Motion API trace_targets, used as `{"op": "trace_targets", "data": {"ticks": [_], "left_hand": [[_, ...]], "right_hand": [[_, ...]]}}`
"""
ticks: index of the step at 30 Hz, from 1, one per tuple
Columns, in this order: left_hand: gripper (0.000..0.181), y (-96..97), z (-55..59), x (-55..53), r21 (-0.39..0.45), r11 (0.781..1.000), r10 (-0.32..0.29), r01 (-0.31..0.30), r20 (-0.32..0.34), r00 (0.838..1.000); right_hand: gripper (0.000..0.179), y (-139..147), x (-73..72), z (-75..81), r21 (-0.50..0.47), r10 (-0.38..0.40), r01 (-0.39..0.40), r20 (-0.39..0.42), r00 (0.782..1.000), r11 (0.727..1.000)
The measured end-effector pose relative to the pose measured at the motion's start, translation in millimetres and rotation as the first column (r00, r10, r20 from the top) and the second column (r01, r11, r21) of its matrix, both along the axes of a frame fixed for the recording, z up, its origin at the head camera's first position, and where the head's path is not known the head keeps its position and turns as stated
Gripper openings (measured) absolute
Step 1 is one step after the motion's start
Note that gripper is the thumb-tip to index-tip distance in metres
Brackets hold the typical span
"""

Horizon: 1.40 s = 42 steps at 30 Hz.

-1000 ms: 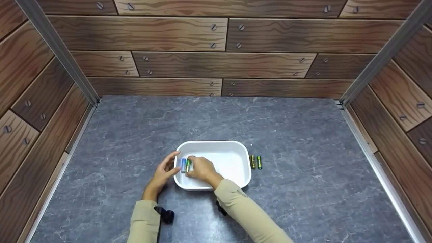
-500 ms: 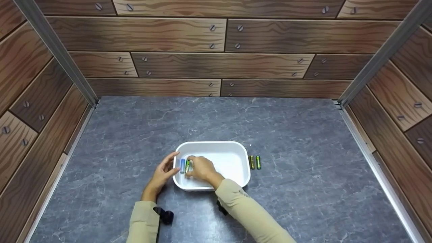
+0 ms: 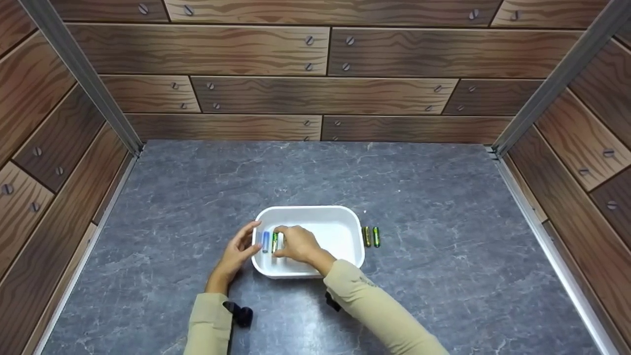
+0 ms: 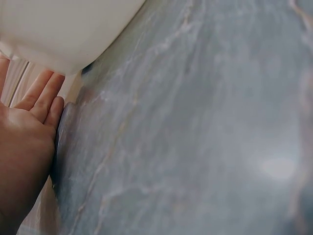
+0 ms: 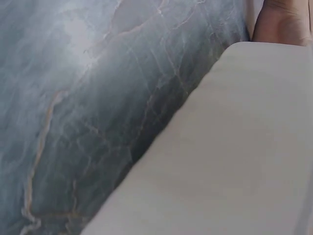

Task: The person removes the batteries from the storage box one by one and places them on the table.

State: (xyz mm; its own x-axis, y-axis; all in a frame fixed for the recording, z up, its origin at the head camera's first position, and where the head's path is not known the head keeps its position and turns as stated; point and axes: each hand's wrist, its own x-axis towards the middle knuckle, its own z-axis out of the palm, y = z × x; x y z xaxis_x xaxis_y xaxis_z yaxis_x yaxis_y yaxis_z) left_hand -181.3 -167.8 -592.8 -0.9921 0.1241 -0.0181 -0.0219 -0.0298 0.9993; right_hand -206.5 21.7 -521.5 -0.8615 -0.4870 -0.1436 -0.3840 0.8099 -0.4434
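A white plastic tray rests on the grey marbled tabletop in the head view. Inside its left end lie a blue battery and a green battery, side by side. My right hand reaches into the tray and pinches the green battery near its ends with thumb and finger. My left hand is at the tray's left end, fingers spread and thumb at the rim. In the left wrist view, its extended fingers touch the tray's outer wall.
Outside the tray's right wall lie a gold-green battery and another green battery. Wood-patterned walls enclose the back and sides. A sleeve fills much of the right wrist view.
My right hand and forearm have shifted slightly right, and the green battery has moved a little away from the blue one. The left hand has stayed at the tray's end.
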Motion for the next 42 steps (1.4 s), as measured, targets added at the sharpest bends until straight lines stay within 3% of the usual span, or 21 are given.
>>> {"op": "trace_targets", "data": {"ticks": [12, 21, 28, 42], "left_hand": [[0.058, 1.4, 2.2, 0.5, 0.016, 1.0, 0.01, -0.01, -0.017, 1.0], [0.058, 0.0, 3.0, -0.7, 0.028, 0.999, 0.02, -0.02, 0.003, 1.0], [0.057, 0.7, 2.5, 0.6, 0.017, 1.0, 0.019, -0.018, -0.037, 0.999], [0.058, 1.6, 2.1, 1.1, 0.038, 0.999, 0.033, -0.034, 0.022, 0.999]], "right_hand": [[0.058, 20.2, 2.5, 17.4, -0.027, 0.02, -0.021, -0.024, 1.0, 0.999], [0.057, 32.0, 0.9, 21.4, -0.069, 0.017, -0.018, -0.012, 1.0, 0.997], [0.057, 39.8, 2.3, 22.7, -0.09, 0.017, -0.019, -0.024, 1.0, 0.996], [0.056, 59.4, 5.5, 28.6, -0.145, 0.024, -0.028, -0.028, 0.999, 0.989]]}}
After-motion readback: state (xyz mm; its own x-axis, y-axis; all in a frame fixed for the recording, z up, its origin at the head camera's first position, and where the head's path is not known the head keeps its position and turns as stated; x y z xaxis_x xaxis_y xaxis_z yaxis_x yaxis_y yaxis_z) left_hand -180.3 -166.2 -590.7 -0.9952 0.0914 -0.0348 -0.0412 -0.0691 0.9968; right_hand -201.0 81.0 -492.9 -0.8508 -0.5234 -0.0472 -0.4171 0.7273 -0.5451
